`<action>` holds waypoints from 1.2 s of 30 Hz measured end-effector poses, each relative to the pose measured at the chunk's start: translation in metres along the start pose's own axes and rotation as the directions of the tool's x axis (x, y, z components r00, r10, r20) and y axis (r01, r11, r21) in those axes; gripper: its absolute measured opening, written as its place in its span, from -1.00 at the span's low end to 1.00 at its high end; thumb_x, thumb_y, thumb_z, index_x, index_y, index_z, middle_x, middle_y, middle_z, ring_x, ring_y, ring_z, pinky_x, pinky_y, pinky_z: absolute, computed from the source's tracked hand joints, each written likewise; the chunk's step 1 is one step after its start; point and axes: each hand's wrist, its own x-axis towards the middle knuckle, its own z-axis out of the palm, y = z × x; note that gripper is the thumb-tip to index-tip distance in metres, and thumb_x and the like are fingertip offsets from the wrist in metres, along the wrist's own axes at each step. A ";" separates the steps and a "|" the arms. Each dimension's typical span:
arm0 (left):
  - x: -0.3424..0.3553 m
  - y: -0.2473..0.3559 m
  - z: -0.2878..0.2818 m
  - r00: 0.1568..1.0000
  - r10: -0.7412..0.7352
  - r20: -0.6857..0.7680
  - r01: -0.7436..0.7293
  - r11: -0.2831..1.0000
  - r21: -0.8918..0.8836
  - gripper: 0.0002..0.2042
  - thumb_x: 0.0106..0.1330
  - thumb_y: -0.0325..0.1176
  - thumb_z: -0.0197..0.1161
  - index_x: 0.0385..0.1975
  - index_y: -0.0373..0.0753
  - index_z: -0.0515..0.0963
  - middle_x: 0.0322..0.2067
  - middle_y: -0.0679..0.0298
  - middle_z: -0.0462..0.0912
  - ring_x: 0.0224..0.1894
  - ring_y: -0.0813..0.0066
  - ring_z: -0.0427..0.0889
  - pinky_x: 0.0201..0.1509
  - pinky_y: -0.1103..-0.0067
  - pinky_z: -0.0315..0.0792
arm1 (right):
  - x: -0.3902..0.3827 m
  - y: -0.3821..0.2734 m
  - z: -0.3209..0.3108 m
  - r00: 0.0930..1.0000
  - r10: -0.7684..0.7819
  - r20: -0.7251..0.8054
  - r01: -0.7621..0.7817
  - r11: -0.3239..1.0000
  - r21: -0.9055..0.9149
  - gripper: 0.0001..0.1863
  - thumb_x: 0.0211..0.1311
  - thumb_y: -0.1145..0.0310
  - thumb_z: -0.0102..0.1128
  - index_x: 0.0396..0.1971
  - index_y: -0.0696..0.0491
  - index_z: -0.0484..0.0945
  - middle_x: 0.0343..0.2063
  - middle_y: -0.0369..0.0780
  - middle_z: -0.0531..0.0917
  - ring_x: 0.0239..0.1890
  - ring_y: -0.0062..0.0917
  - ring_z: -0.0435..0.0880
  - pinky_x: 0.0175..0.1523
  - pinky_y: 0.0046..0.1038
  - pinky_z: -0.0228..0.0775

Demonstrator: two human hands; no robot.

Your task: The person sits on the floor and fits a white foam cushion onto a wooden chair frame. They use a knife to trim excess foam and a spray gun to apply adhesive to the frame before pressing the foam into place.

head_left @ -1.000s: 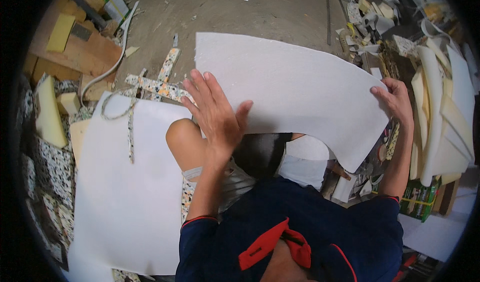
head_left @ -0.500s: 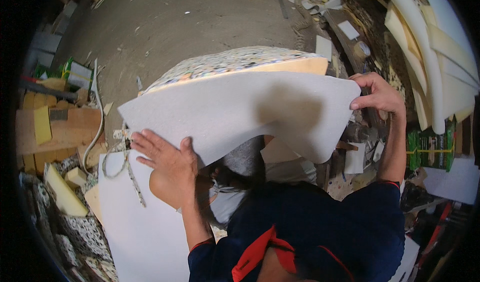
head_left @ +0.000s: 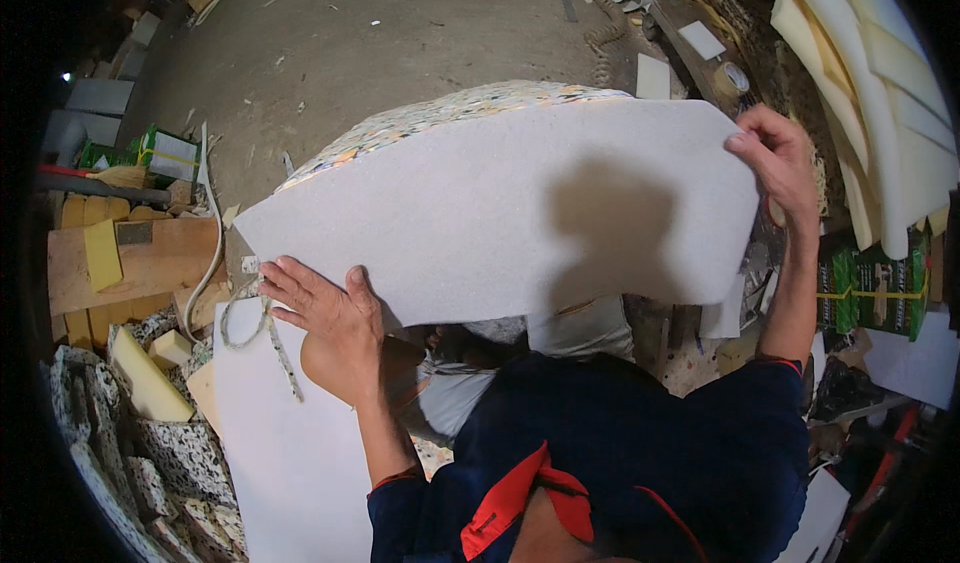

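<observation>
A large pale grey-white sheet (head_left: 450, 203) with a curved far edge spans the space in front of me. Behind it shows a slab of speckled multicoloured foam (head_left: 460, 113). My right hand (head_left: 778, 158) pinches the sheet's far right corner between thumb and fingers. Flat on the sheet's near left part lies my left hand (head_left: 325, 298), fingers stretched and thumb apart. A dark shadow falls on the sheet's right half. Beneath my left wrist is a brown rounded piece (head_left: 335, 368), partly hidden.
On my left stand a white board (head_left: 290, 463), a wooden plank (head_left: 170, 258), a yellow foam block (head_left: 150, 378) and speckled foam scraps (head_left: 185, 453). To the right are a tape roll (head_left: 733, 78), pale foam sheets (head_left: 830, 113) and green packages (head_left: 885, 288).
My right hand has shifted right and slightly up with the sheet's corner. The sheet now lies flatter and covers the foam's yellowish edge. My left hand stays nearly in place.
</observation>
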 end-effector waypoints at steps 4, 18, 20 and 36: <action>0.003 0.014 0.000 0.996 0.089 0.010 -0.089 0.996 0.007 -0.07 0.43 0.31 -0.17 0.52 -0.36 -0.18 0.54 -0.10 -0.28 0.57 -0.17 -0.39 0.52 -0.05 -0.47 | 0.013 0.024 0.014 0.999 -0.042 -0.003 0.041 0.988 -0.149 -0.74 0.21 0.27 0.39 -0.45 0.15 0.58 -0.59 -0.41 0.47 -0.47 -0.74 0.35 -0.38 -0.57 0.18; 0.009 0.108 0.012 0.876 0.480 0.048 -0.472 0.873 -0.119 -0.01 0.35 0.43 -0.15 0.53 -0.28 -0.15 0.55 0.00 -0.35 0.58 -0.05 -0.49 0.53 0.02 -0.58 | 0.047 0.062 0.030 0.999 -0.054 -0.002 0.053 0.985 -0.162 -0.66 0.18 0.14 0.42 -0.51 0.12 0.61 -0.72 -0.40 0.35 -0.59 -0.72 0.27 -0.49 -0.49 0.12; 0.008 0.107 0.012 0.878 0.471 0.087 -0.463 0.881 -0.096 -0.01 0.35 0.43 -0.15 0.54 -0.27 -0.15 0.55 0.00 -0.35 0.58 -0.04 -0.50 0.53 0.02 -0.58 | 0.049 0.067 0.031 0.999 -0.049 0.009 0.050 0.987 -0.151 -0.66 0.19 0.13 0.42 -0.52 0.12 0.61 -0.72 -0.41 0.35 -0.60 -0.72 0.26 -0.49 -0.50 0.10; -0.001 0.219 0.024 0.645 0.761 0.066 -0.698 0.622 -0.355 0.03 0.15 0.28 0.27 0.45 -0.39 0.10 0.52 -0.08 -0.10 0.55 -0.22 -0.28 0.54 -0.05 -0.34 | 0.057 0.097 0.055 0.988 -0.112 -0.110 0.090 0.977 -0.194 -0.64 0.21 0.12 0.40 -0.52 0.13 0.61 -0.69 -0.38 0.42 -0.59 -0.69 0.31 -0.48 -0.49 0.17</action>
